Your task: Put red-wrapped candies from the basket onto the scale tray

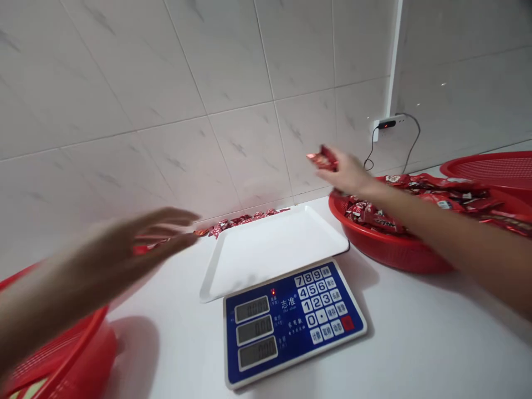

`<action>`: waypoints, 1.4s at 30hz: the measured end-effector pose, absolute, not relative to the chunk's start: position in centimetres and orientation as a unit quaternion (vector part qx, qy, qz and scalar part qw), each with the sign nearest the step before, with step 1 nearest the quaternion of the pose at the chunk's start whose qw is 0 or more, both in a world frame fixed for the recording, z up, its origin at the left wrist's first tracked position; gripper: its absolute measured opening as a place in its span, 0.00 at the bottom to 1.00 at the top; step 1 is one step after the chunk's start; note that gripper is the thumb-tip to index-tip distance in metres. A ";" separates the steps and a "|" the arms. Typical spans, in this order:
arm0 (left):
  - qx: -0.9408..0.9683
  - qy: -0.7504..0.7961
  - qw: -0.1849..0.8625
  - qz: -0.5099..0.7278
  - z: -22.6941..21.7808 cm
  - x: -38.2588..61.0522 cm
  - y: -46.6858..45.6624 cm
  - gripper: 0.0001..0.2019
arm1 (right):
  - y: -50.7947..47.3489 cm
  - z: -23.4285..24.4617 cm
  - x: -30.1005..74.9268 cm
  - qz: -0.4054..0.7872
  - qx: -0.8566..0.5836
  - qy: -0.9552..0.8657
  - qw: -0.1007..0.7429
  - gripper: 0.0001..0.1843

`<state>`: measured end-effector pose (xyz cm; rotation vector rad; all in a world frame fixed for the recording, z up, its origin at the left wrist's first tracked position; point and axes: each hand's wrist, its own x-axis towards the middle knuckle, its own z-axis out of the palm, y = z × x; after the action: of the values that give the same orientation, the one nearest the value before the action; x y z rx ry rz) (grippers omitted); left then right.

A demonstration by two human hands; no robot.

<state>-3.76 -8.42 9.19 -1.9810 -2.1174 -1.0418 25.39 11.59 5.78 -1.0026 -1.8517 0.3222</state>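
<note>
My right hand [349, 173] is raised beside the wall, its fingers closed round small red foil-wrapped packets [324, 159]. Below it stands a red plastic basket [374, 249] heaped with similar red packets [440, 199]. On the left, my left hand [162, 233] hovers with its fingers stretched out and nothing visible in them, slightly smeared by motion. Between the hands sits a digital scale [291, 354] with a blue keypad panel; its white tray [274, 249] is bare, and the displays read zeros.
A row of red packets [245, 220] lies along the wall behind the tray. Another red basket [89, 354] stands at lower left, and one more red basket [490, 166] is at far right. A power strip [388, 123] with cords hangs on the tiled wall.
</note>
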 end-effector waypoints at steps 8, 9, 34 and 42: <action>-0.688 -0.630 -0.017 -0.360 8.4 1.0 -3.2 0.22 | 10.2 1.1 14.7 0.458 -0.264 -0.786 0.321 0.34; -0.687 -0.631 -0.022 -0.359 8.2 0.7 -3.2 0.22 | 9.9 0.9 14.8 0.457 -0.258 -0.801 0.287 0.35; -0.718 -0.495 -0.059 -0.486 7.4 3.8 -6.2 0.17 | 0.3 5.7 20.2 0.462 -0.135 -0.780 0.401 0.30; -0.662 -0.451 -0.116 -0.587 7.5 2.9 -5.9 0.12 | 5.4 5.0 26.4 0.208 -0.404 -0.836 0.309 0.27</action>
<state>2.85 -5.93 7.46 -2.2495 -1.5326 -1.9925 26.35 5.42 4.98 -1.0665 -2.2090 0.5488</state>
